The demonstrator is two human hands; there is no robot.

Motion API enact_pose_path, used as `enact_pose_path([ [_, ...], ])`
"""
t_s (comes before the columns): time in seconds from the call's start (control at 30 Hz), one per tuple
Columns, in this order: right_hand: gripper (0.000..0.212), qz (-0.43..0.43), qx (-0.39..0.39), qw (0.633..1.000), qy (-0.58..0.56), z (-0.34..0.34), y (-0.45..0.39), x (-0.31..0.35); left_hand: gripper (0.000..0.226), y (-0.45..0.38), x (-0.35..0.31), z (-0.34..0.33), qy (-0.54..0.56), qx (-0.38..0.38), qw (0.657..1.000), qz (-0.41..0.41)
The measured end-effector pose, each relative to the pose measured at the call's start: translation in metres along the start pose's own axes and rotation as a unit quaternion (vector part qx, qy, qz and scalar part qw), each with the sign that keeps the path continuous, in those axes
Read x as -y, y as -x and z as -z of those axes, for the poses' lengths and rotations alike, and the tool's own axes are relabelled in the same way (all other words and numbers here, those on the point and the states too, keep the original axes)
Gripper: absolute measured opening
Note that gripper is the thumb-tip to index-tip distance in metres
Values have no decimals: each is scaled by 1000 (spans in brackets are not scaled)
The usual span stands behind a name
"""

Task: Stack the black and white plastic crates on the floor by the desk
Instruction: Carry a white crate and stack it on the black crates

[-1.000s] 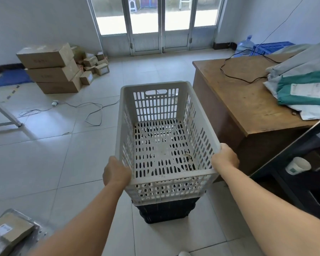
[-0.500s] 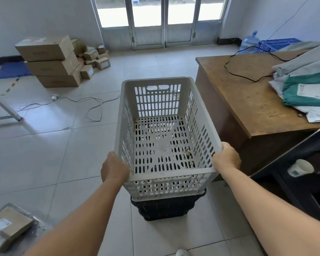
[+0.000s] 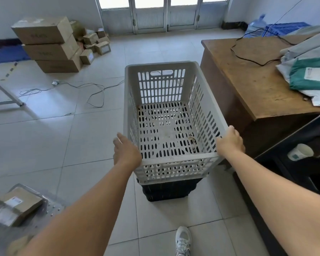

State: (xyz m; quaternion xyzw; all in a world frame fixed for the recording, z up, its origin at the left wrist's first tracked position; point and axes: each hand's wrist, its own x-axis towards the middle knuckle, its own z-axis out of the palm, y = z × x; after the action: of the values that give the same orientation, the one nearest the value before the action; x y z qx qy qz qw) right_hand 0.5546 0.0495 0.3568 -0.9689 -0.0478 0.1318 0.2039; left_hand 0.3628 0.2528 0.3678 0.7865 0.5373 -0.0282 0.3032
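So the white crate [image 3: 166, 122] is sitting nested into the top of the black crate [image 3: 167, 189], and only the bottom bit of the black one pokes out underneath. The stack is on the tiled floor [image 3: 44, 145], right beside the front corner of the wooden desk [image 3: 248, 74].

Left hand [image 3: 126, 150] is at the near left corner of the white crate with the fingers stretched out flat along the outside wall, so it's loosened off, not gripping. Right hand [image 3: 230, 140] is at the near right corner, fingers also spread over the rim and side; looks relaxed and let go too, just touching the plastic.

The white crate has nothing in it, just some grime on the slotted bottom.

On the tabletop there's a black cable [image 3: 251, 56] looping around and a pile of grey and green mailer bags [image 3: 310, 71] at the right end. A paper cup [image 3: 300, 152] sits lower down on the right. Across the floor to the left there's a stack of cardboard boxes [image 3: 48, 45], a thin wire [image 3: 78, 87] trailing on the tiles, and a taped parcel [image 3: 17, 206] near the left arm. One white sneaker [image 3: 183, 241] shows at the bottom.
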Motion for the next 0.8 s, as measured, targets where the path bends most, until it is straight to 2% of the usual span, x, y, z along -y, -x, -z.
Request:
enact_pose_path([
  [0.07, 68, 106, 2, 992, 73, -5, 15, 2, 71, 9, 3, -5, -100, -15, 990, -100],
  [0.1, 68, 169, 13, 980, 106, -7, 26, 2, 65, 15, 6, -10, -139, -6, 976, -167],
  [0.17, 53, 250, 66, 960, 106, -9, 47, -1, 45, 29, 12, -19, -166, 35, 944, -282],
  [0.23, 43, 270, 99, 956, 61, -4, 59, -7, 34, 38, 13, -23, -144, 45, 931, -333],
  [0.4, 35, 275, 114, 954, 19, 7, 50, -18, 29, 32, 10, -15, -140, 71, 927, -340],
  [0.57, 30, 302, 81, 950, 15, -10, 49, -21, 28, 29, 15, -18, -133, -3, 935, -328],
  [0.7, 29, 313, 71, 947, 4, -11, 51, -21, 28, 25, 15, -20, -118, 4, 943, -311],
  [0.8, 35, 284, 80, 955, -32, -14, 51, -20, 27, 21, 18, -22, -129, -3, 942, -310],
])
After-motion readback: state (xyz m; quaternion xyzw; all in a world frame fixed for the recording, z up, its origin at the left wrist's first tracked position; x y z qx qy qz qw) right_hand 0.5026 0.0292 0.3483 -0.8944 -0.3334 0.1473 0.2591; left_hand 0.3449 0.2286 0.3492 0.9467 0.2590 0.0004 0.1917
